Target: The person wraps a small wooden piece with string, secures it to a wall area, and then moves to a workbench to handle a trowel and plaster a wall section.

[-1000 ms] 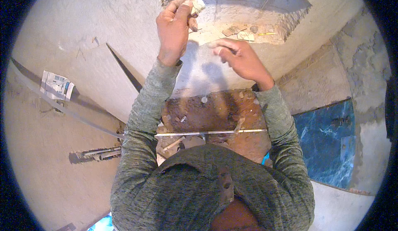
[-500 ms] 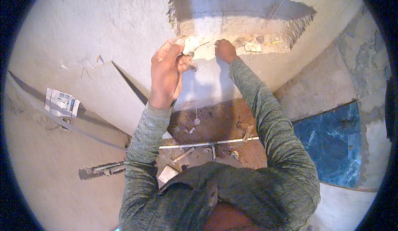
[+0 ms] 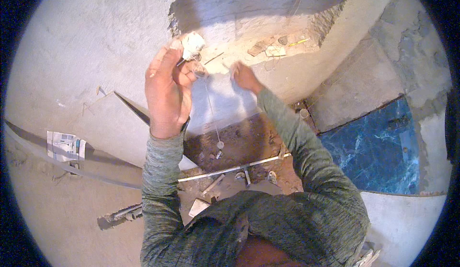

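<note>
My left hand (image 3: 167,87) is raised before the wall at the left end of a rough recess and is closed round a crumpled whitish lump (image 3: 193,45). A thin string (image 3: 210,97) hangs below its fingertips, with a small pale round piece (image 3: 220,145) at the lower end. To the right, just below the recess's ledge, is my right hand (image 3: 247,78). Its fingers are drawn together and slightly blurred; anything between them is too small to name. A thin dark stick (image 3: 214,57) shows between the two hands.
On the ledge (image 3: 239,44) lie a brownish chunk (image 3: 258,48), a pale flat piece (image 3: 275,51) and a yellow pencil-like stick (image 3: 299,42). A white pipe (image 3: 225,169) crosses low down. Blue marbled panel (image 3: 376,147) stands right; a grey board (image 3: 103,123) leans left.
My right hand has come down and away from the ledge. The left hand keeps the whitish lump, with more of it showing. The whole view has shifted, moving the recess leftward.
</note>
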The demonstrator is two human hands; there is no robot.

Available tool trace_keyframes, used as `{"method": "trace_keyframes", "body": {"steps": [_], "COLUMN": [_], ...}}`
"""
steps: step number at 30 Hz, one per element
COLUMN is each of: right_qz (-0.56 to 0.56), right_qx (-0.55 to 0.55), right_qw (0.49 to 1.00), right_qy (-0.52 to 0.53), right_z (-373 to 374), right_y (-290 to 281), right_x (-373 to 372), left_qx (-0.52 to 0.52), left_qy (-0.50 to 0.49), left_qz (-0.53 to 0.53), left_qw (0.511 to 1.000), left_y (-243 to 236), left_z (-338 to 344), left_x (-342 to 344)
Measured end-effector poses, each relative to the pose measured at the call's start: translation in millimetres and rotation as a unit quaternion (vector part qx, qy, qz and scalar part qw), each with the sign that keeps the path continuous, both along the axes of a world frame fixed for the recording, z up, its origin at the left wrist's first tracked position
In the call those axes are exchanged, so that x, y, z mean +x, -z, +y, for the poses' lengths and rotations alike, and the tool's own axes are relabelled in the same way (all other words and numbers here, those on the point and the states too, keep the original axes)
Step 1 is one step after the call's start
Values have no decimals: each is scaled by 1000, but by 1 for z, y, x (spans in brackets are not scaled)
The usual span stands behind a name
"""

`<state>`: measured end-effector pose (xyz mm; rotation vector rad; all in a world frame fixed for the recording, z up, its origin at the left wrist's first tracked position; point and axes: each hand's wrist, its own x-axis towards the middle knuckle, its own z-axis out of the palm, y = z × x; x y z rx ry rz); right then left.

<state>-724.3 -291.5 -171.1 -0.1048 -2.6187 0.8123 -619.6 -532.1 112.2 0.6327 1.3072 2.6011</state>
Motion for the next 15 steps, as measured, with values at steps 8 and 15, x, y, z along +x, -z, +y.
{"method": "trace_keyframes", "body": {"steps": [8,15], "right_qz": [-279,-185], "right_qx": [-416,-408], "right_qw": [854,891], "right_qy": [-139,-75], "right_z": [-57,-41], "right_y": [93,42], "right_x": [124,112], "left_qx": [96,43], "left_qy": [41,-29], "left_qz": [135,283], "left_qw": [985,958], "left_y": [-64,-104], "left_z": [34,64], "left_x": [-21,-33]}}
